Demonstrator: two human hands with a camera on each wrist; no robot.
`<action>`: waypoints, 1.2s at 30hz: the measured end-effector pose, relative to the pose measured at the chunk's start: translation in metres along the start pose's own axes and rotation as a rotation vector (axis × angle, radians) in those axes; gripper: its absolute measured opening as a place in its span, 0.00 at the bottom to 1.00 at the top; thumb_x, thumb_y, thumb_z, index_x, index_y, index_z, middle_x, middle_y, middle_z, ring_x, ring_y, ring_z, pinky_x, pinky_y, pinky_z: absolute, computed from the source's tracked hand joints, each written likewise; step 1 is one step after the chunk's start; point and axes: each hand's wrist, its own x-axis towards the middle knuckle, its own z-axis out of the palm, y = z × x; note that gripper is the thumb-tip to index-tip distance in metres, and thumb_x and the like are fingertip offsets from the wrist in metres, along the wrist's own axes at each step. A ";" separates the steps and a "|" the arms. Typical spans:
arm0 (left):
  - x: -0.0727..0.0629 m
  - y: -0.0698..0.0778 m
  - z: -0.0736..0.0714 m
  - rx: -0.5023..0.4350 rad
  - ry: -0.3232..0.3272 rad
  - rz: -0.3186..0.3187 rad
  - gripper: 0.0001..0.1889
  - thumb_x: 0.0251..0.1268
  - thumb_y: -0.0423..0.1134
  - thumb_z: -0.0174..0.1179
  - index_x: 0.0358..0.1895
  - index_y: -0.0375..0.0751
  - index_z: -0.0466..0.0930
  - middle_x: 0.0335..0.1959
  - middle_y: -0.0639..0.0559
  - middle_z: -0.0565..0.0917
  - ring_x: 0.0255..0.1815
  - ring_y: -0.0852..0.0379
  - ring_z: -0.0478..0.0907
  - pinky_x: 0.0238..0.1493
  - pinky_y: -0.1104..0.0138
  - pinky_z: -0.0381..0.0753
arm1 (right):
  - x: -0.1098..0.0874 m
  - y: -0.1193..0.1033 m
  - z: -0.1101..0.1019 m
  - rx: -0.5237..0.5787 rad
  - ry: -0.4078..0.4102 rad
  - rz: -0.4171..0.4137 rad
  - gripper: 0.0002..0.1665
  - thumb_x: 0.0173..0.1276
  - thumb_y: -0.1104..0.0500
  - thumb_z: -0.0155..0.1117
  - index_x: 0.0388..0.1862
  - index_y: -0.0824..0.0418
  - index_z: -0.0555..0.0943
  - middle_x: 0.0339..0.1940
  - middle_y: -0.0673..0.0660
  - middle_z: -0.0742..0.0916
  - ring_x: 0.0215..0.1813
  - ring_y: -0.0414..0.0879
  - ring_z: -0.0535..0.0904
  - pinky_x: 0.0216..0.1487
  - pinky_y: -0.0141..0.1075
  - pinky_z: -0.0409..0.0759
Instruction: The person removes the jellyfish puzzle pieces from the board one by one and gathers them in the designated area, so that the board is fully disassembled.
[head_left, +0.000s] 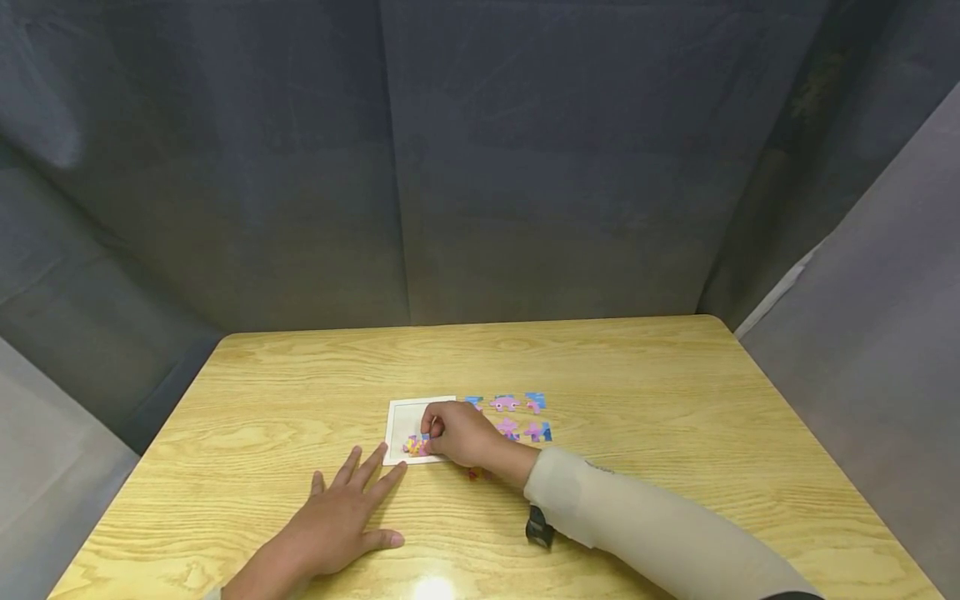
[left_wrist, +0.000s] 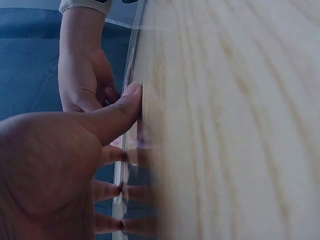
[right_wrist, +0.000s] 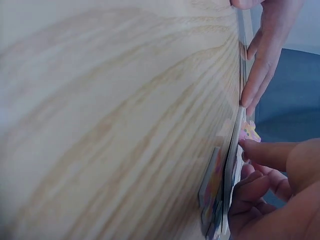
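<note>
A white puzzle tray [head_left: 405, 416] with a thin dark outline lies on the wooden table. My right hand [head_left: 467, 435] reaches over it with curled fingers and pinches a pink and yellow jigsaw piece [right_wrist: 249, 131] at the tray's lower part. That piece stands tilted up in the right wrist view; fingers partly hide it. Yellow and pink puzzle picture [head_left: 414, 447] shows beside the fingertips in the head view. My left hand [head_left: 335, 523] rests on the table with fingers spread. Its fingertips touch the tray's lower left edge.
Several loose jigsaw pieces [head_left: 506, 403] in pink and blue lie right of the tray. Another piece [head_left: 473, 474] shows partly under my right wrist. Dark cloth [head_left: 551, 167] hangs behind the wooden table [head_left: 637, 375].
</note>
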 end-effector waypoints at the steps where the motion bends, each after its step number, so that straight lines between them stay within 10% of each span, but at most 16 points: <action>1: 0.000 0.000 0.000 -0.001 0.000 -0.001 0.48 0.63 0.72 0.57 0.83 0.56 0.55 0.86 0.43 0.47 0.82 0.25 0.44 0.59 0.16 0.51 | 0.000 0.001 0.000 0.016 0.001 0.002 0.10 0.65 0.63 0.76 0.37 0.55 0.81 0.29 0.48 0.82 0.29 0.38 0.75 0.33 0.29 0.77; 26: -0.001 0.001 -0.001 0.010 0.013 0.020 0.47 0.65 0.71 0.58 0.82 0.53 0.57 0.85 0.40 0.48 0.81 0.23 0.45 0.58 0.16 0.51 | -0.023 0.013 -0.018 0.241 -0.013 0.046 0.05 0.69 0.66 0.71 0.39 0.62 0.82 0.31 0.57 0.86 0.23 0.42 0.76 0.21 0.26 0.73; 36: -0.001 0.002 -0.002 0.004 0.004 0.005 0.48 0.64 0.72 0.58 0.83 0.55 0.56 0.85 0.41 0.48 0.82 0.25 0.44 0.59 0.16 0.51 | -0.045 0.032 -0.027 0.259 0.014 0.013 0.05 0.68 0.67 0.72 0.40 0.63 0.83 0.31 0.54 0.86 0.31 0.45 0.81 0.32 0.30 0.80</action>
